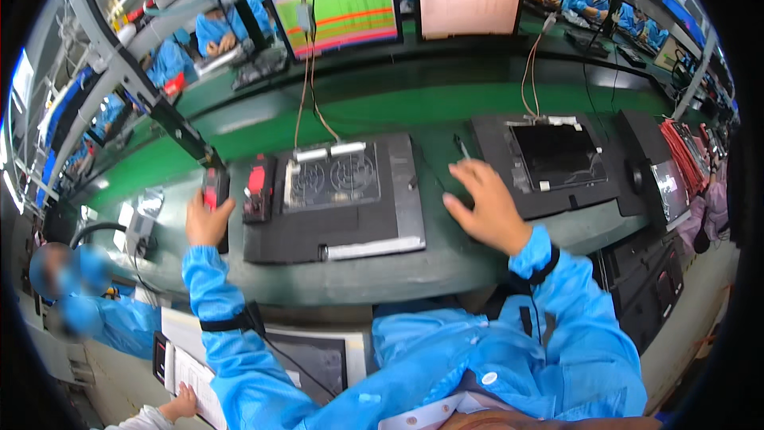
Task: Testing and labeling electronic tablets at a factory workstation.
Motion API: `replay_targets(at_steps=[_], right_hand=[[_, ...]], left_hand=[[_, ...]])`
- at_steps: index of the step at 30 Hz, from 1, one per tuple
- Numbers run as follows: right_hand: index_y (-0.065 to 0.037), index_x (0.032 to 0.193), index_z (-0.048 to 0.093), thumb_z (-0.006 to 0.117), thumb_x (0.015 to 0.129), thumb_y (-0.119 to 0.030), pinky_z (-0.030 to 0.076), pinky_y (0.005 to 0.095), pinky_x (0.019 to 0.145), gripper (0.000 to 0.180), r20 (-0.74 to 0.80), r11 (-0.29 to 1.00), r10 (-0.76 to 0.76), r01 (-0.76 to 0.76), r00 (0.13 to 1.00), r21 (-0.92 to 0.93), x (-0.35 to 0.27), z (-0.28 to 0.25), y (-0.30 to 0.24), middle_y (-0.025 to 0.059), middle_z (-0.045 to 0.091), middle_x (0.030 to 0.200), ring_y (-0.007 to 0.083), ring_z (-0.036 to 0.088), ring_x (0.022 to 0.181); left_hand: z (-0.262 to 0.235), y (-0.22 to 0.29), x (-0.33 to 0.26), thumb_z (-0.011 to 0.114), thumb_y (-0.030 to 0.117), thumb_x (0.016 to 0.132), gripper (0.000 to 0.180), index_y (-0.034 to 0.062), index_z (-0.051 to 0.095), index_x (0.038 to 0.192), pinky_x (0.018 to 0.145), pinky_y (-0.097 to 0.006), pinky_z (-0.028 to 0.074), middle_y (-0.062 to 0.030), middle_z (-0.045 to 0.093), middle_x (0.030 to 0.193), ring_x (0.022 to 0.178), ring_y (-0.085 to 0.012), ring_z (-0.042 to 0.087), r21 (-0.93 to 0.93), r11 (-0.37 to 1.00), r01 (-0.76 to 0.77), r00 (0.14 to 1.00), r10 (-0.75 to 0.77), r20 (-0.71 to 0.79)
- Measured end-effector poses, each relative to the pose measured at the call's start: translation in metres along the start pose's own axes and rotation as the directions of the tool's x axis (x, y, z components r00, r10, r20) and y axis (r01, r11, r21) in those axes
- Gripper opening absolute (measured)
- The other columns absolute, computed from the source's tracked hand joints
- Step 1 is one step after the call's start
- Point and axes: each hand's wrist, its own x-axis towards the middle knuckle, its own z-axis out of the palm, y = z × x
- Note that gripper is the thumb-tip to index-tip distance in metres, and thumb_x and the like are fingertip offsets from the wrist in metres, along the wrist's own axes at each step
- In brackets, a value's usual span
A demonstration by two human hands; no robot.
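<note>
At the left of the bench, my left hand (206,223) has its thumb and fingers closed around the near end of a small red-and-black block (212,188). A similar red-and-black fixture (256,191) stands just to its right. My right hand (492,209) hovers over the bench between two black foam pads, its fingers apart and holding nothing. Beyond its fingertips lies a thin pen-like tool (461,146). On the left pad (318,232) lies a clear panel (334,177) with dark circular patterns. A dark display panel (555,155) rests on the right pad (497,151).
Two monitors (334,12) (469,1) stand behind the bench, with cables hanging to the pads. A metal arm (151,99) slants down on the left. Red strips (683,155) are stacked at the right. Another person's hand (185,400) touches papers at lower left.
</note>
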Motion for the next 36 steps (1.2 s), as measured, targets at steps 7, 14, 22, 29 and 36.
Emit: replay_targets(at_steps=[7, 14, 22, 29, 36], right_hand=[[-0.004, 0.136, 0.063, 0.081, 0.082, -0.021, 0.046, 0.0530, 0.110, 0.059, -0.042, 0.989, 0.077, -0.082, 0.996, -0.125, -0.065, 0.016, -0.002, 0.0233, 0.055, 0.139, 0.0450, 0.054, 0.131], [-0.005, 0.131, 0.066, 0.077, 0.083, -0.014, 0.045, 0.0536, 0.109, 0.051, -0.018, 0.987, 0.004, -0.006, 1.000, -0.162, -0.063, 0.023, 0.004, 0.0209, 0.058, 0.133, 0.0406, 0.058, 0.122], [-0.006, 0.128, 0.069, 0.075, 0.086, -0.014, 0.045, 0.0532, 0.109, 0.043, -0.041, 0.983, 0.015, -0.022, 0.999, -0.181, -0.057, 0.026, 0.003, 0.0202, 0.060, 0.131, 0.0393, 0.059, 0.122], [-0.005, 0.127, 0.068, 0.074, 0.085, -0.013, 0.046, 0.0522, 0.110, 0.043, -0.018, 0.983, 0.048, -0.050, 0.999, -0.177, -0.055, 0.024, 0.000, 0.0207, 0.060, 0.132, 0.0410, 0.058, 0.125], [-0.006, 0.129, 0.067, 0.074, 0.089, -0.016, 0.046, 0.0520, 0.110, 0.042, -0.026, 0.980, 0.035, -0.039, 0.999, -0.193, -0.056, 0.029, 0.005, 0.0199, 0.060, 0.135, 0.0418, 0.057, 0.129]], left_hand=[[0.061, -0.080, -0.007, 0.081, 0.059, 0.075, 0.084, 0.0054, 0.060, 0.136, 0.098, -0.053, 0.055, -0.0240, 0.067, 0.122, 0.114, -0.0436, 0.067, 0.269, 0.903, 0.336, 0.942, -0.313, -0.125], [0.063, -0.062, -0.014, 0.068, 0.076, 0.084, 0.090, 0.0111, 0.060, 0.146, 0.105, -0.054, 0.051, -0.0209, 0.067, 0.133, 0.128, -0.0392, 0.062, 0.422, 0.838, 0.346, 0.925, -0.379, -0.004], [0.076, -0.035, 0.005, 0.072, 0.066, 0.088, 0.086, 0.0039, 0.058, 0.146, 0.108, -0.050, 0.047, -0.0229, 0.062, 0.140, 0.131, -0.0403, 0.059, 0.050, 0.990, 0.130, 0.991, -0.131, 0.023], [0.084, 0.058, -0.037, 0.074, 0.064, 0.088, 0.089, 0.0007, 0.057, 0.148, 0.111, -0.046, 0.047, -0.0255, 0.057, 0.143, 0.129, -0.0399, 0.059, 0.020, 1.000, -0.021, 0.998, 0.020, 0.068], [0.101, 0.055, -0.042, 0.072, 0.059, 0.092, 0.076, 0.0005, 0.062, 0.140, 0.109, -0.047, 0.048, -0.0239, 0.059, 0.139, 0.128, -0.0416, 0.059, -0.055, 0.998, 0.006, 0.993, -0.012, -0.115]])
